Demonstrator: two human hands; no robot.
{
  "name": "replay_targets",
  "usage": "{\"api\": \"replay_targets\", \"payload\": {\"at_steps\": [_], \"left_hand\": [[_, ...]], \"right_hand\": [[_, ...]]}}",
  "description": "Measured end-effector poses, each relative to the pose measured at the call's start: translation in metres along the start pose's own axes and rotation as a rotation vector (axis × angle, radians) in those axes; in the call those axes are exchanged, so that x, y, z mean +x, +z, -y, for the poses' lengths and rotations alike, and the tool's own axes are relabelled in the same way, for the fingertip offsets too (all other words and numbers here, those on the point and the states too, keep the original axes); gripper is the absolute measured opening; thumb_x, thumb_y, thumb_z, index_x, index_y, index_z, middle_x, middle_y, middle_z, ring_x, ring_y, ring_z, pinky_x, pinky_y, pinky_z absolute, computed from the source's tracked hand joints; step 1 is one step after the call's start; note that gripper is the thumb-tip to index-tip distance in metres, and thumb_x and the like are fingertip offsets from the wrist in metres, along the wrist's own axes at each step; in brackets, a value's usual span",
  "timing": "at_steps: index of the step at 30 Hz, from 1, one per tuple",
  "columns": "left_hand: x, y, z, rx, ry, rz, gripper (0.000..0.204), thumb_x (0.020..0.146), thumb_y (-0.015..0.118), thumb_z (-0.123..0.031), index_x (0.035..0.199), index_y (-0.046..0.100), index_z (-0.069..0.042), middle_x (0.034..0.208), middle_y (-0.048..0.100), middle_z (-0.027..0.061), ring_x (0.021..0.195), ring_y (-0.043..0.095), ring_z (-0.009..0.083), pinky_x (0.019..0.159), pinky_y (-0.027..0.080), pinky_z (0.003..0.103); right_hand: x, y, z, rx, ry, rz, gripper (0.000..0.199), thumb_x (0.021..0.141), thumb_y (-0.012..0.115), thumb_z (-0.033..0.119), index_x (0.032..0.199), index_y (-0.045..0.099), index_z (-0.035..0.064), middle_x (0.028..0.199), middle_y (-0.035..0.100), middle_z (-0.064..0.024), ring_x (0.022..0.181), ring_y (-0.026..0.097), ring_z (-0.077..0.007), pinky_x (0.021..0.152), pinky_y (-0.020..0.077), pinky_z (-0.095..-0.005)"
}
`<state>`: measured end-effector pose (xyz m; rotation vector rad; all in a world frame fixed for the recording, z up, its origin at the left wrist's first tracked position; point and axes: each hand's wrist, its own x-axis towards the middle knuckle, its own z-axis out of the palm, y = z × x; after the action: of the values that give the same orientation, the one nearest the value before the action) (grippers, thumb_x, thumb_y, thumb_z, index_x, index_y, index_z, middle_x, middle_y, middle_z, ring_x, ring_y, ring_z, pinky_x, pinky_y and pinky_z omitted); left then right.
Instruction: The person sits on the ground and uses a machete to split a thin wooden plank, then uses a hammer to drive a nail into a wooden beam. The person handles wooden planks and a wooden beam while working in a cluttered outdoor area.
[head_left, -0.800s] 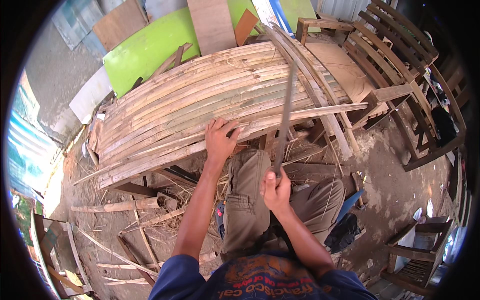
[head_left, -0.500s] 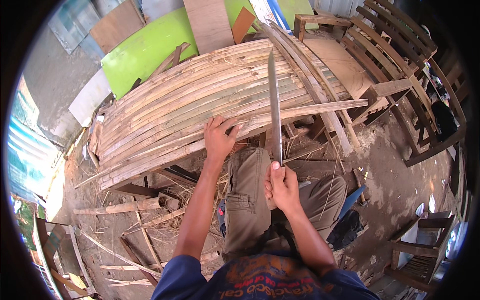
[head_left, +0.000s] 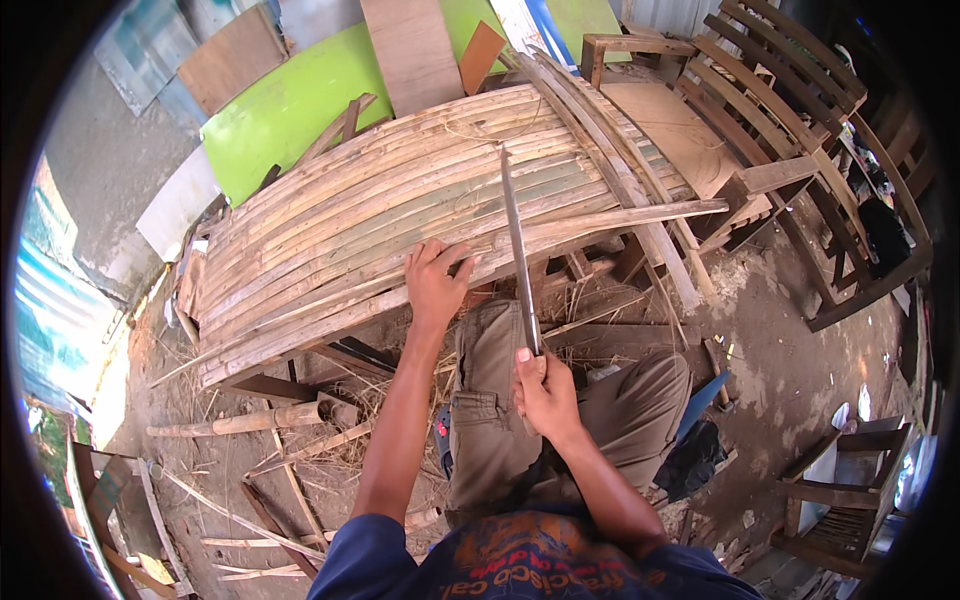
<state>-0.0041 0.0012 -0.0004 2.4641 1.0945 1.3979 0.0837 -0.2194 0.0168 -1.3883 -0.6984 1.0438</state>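
Observation:
A machete [head_left: 519, 250] with a long narrow blade is in my right hand [head_left: 547, 393]. My fingers are wrapped round its handle above my thigh. The blade points away from me, its tip leaning slightly left over the bamboo slats [head_left: 370, 190]. Across the near side of those slats lies a long split bamboo strip [head_left: 610, 217], its right end sticking out past them. My left hand [head_left: 438, 280] grips this strip near its middle, fingers bent over the top. Part of the blade passes in front of the strip; whether they touch I cannot tell.
Loose bamboo lengths [head_left: 610, 150] lie across the slats' right end. Wooden slatted chair frames [head_left: 790, 110] stand at the far right, a smaller wooden piece [head_left: 840, 495] at the lower right. A cut bamboo pole [head_left: 235, 421] and scraps litter the dirt floor. Behind leans a green panel [head_left: 290, 115].
My right hand has come down and a little left with the machete, whose tip has dropped and now tilts left. My left hand stays on the bamboo strip.

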Motion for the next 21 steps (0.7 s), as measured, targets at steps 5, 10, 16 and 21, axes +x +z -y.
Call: {"api": "replay_targets", "payload": {"at_steps": [5, 10, 16, 21], "left_hand": [[-0.001, -0.001, 0.002, 0.016, 0.021, -0.008, 0.022, 0.074, 0.085, -0.022, 0.091, 0.077, -0.012, 0.08, 0.058, 0.0049, 0.081, 0.055, 0.0275, 0.076, 0.042, 0.041], [0.001, 0.001, -0.002, 0.008, 0.028, 0.0, 0.022, 0.074, 0.084, -0.022, 0.091, 0.077, -0.012, 0.08, 0.058, 0.0051, 0.081, 0.055, 0.0276, 0.076, 0.042, 0.041], [-0.001, -0.001, 0.001, 0.001, 0.006, 0.005, 0.021, 0.073, 0.084, -0.021, 0.09, 0.077, -0.012, 0.08, 0.058, 0.005, 0.081, 0.055, 0.0269, 0.076, 0.042, 0.04], [0.001, 0.002, -0.002, 0.004, 0.013, 0.008, 0.021, 0.073, 0.085, -0.02, 0.09, 0.078, -0.012, 0.079, 0.058, 0.0049, 0.081, 0.056, 0.0266, 0.076, 0.042, 0.04]], "right_hand": [[0.006, -0.008, 0.023, 0.003, -0.239, -0.026, 0.048, 0.1, 0.06, 0.045, 0.091, 0.057, -0.0024, 0.056, 0.054, -0.0026, 0.052, 0.053, -0.0091, 0.05, 0.0446, -0.0304], [0.011, -0.013, -0.03, -0.389, -0.134, -0.007, 0.05, 0.1, 0.06, 0.045, 0.093, 0.057, -0.0035, 0.058, 0.054, -0.0043, 0.052, 0.052, -0.0112, 0.052, 0.0442, -0.0315], [-0.004, -0.004, -0.004, -0.317, -0.235, -0.062, 0.05, 0.099, 0.06, 0.046, 0.088, 0.056, -0.0024, 0.057, 0.055, -0.0014, 0.049, 0.05, -0.0087, 0.05, 0.0429, -0.0294], [0.008, -0.006, -0.036, -0.239, -0.192, -0.044, 0.05, 0.1, 0.058, 0.047, 0.086, 0.054, -0.0006, 0.054, 0.053, -0.0015, 0.047, 0.052, -0.009, 0.048, 0.0431, -0.0294]]}}
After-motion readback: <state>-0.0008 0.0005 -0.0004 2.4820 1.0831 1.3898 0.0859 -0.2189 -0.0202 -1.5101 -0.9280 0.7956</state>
